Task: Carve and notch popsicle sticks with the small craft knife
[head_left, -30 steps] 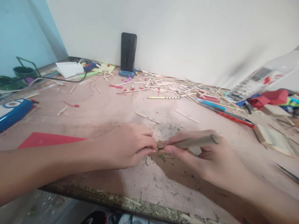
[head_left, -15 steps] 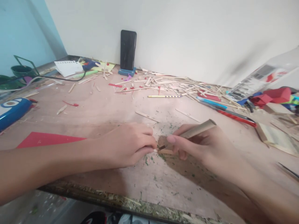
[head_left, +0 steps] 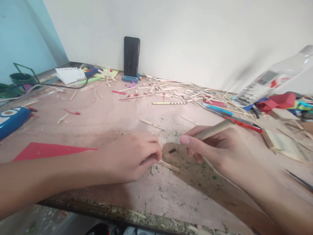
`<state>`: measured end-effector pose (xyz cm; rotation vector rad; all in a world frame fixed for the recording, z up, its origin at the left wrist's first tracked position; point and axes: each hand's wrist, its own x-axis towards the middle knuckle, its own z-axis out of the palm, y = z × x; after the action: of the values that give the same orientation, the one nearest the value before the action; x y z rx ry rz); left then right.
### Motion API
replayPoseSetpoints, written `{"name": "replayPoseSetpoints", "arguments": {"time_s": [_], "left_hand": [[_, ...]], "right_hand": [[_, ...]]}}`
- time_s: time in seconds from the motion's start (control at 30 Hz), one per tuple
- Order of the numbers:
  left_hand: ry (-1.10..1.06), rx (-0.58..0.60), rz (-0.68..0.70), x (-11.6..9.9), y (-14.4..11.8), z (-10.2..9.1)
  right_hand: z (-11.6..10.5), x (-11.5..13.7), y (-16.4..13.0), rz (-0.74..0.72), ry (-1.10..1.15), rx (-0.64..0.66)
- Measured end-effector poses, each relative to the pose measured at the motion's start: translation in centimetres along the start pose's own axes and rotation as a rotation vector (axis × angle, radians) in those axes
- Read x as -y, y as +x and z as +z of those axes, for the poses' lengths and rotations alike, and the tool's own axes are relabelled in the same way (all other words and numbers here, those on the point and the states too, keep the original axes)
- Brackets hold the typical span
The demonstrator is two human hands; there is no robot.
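My left hand rests low on the worktable, fingers pinched on one end of a thin wooden stick. The stick's other end points right, lying close to the table. In my right hand is a wooden-handled knife, its handle slanting up to the right. The short dark blade shows left of my fingertips, just above the tabletop and apart from the stick. Green flecks and shavings are scattered around both hands.
A phone leans at the wall, with piled stick scraps beside it. Red paper lies by my left forearm. To the right are a cutter, a wood block and a tilted plastic bottle.
My right hand has drawn the knife back, up and to the right, away from the stick. The left hand still pinches the stick, which now angles more toward the table's front edge.
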<state>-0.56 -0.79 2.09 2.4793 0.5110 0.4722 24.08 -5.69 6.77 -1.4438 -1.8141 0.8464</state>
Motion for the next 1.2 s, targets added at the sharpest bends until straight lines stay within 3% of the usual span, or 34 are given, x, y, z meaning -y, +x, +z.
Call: {"name": "replayPoseSetpoints", "arguments": {"time_s": [0.17, 0.53, 1.0, 1.2], "left_hand": [[-0.062, 0.051, 0.05, -0.2, -0.1, -0.7], [-0.09, 0.115, 0.006, 1.0, 0.1, -1.6], [-0.1, 0.115, -0.005, 0.9, 0.2, -1.5], [-0.096, 0.103, 0.028, 1.0, 0.3, -1.4]], "right_hand": [[-0.4, 0.2, 0.3, 0.099, 0.172, 0.045], [0.3, -1.4, -0.4, 0.184, 0.433, 0.26], [1.2, -1.1, -1.0, 0.157, 0.281, 0.256], [1.3, -0.2, -1.8, 0.035, 0.117, 0.243]]}}
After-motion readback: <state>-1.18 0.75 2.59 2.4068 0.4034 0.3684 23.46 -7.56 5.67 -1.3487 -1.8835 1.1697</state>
